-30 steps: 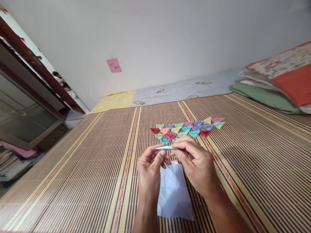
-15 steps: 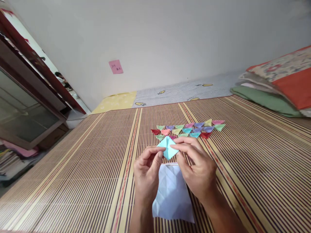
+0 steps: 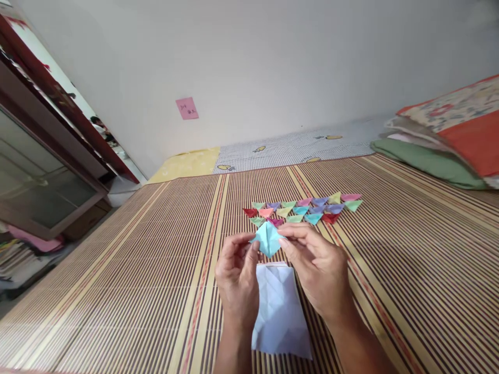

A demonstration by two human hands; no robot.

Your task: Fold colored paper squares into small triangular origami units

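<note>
A light blue folded paper (image 3: pixel 268 240), diamond-shaped with a crease down its middle, is held up between my two hands. My left hand (image 3: pixel 238 265) pinches its left corner between thumb and fingers. On the opposite corner, the thumb and fingers of my right hand (image 3: pixel 317 262) are closed. Below the hands a creased white sheet of paper (image 3: pixel 280 311) lies on the striped mat (image 3: pixel 156 291). Just beyond them, several small folded paper pieces (image 3: pixel 300 210) in red, pink, green, yellow, blue and purple lie in rows.
Folded bedding and a floral pillow (image 3: pixel 452 114) are stacked at the right. A patterned cloth (image 3: pixel 288 148) runs along the wall, where a pink note (image 3: pixel 187 108) is stuck. At the left are a glass-panelled door (image 3: pixel 39 176) and, through the doorway, part of a person (image 3: pixel 101 127).
My right fingers have shifted from across the front of the light blue paper to its right corner, uncovering more of it. My left hand still holds the left corner.
</note>
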